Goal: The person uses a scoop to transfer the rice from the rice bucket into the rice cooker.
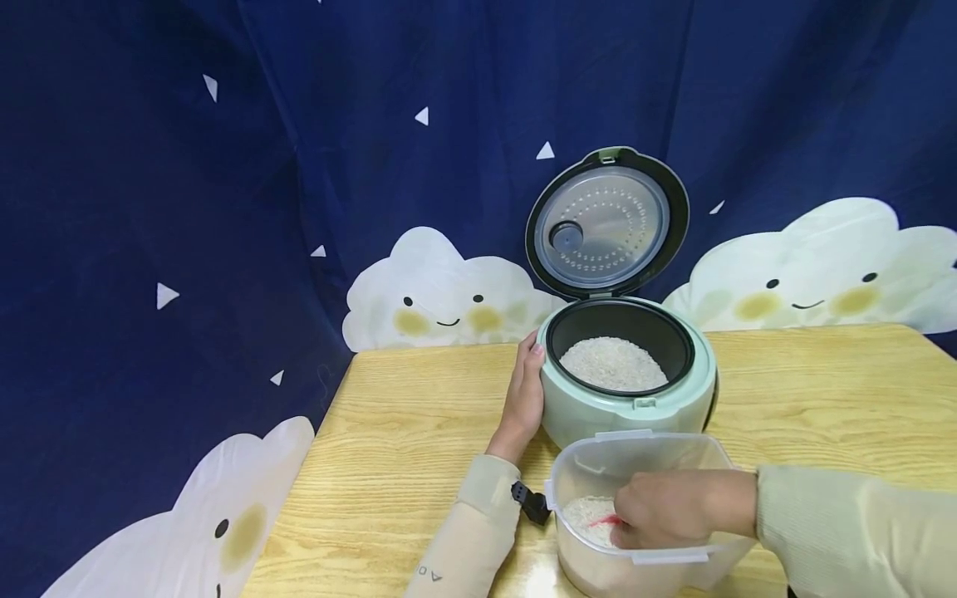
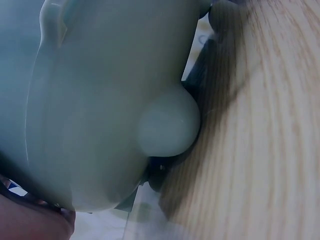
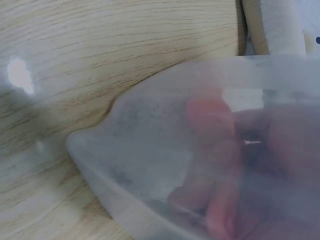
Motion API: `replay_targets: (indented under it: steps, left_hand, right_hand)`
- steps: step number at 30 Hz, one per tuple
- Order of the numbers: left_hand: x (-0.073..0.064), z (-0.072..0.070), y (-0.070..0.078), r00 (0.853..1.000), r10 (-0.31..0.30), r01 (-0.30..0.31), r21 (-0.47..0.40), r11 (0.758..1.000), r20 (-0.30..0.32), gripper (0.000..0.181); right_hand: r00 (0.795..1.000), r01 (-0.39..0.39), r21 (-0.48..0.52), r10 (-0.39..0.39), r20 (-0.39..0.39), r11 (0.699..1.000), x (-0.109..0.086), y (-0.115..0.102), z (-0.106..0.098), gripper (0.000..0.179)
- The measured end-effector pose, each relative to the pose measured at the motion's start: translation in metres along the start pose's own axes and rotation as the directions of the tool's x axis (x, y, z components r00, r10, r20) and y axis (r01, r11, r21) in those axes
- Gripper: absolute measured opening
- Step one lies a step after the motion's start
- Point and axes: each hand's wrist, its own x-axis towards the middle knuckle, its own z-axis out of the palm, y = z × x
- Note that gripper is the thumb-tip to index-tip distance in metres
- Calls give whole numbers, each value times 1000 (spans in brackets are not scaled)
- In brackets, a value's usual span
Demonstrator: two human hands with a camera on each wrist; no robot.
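Note:
A pale green rice cooker (image 1: 628, 419) stands with its lid (image 1: 601, 220) raised and white rice (image 1: 615, 364) in its dark inner pot. My left hand (image 1: 526, 394) rests against the cooker's left side, fingers along the wall; the left wrist view shows the cooker body (image 2: 100, 100) close up. In front of it is a clear plastic container (image 1: 673, 453) holding rice (image 1: 586, 508). My right hand (image 1: 665, 508) reaches inside, fingers curled round a red scoop-like object (image 1: 607, 521), mostly hidden by the hand. Through the cloudy container wall (image 3: 140, 150), the right wrist view shows that hand blurred.
Everything stands on a wood-grain table (image 1: 419, 432). Behind it hangs a dark blue curtain (image 1: 463, 166) with white clouds. A small black device (image 1: 531, 502) on the left wrist sits close to the container's left rim.

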Motion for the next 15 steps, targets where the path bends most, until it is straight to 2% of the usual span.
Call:
replay_targets:
  steps: [10, 15]
  left_hand:
    - [-1, 0, -1, 1000, 8, -8, -17, 1000, 6, 53]
    - [0, 0, 0, 1000, 11, -11, -12, 1000, 4, 53]
  right_hand:
    - [999, 43, 78, -42, -5, 996, -2, 4, -1, 41]
    - [996, 83, 84, -81, -22, 993, -3, 4, -3, 40]
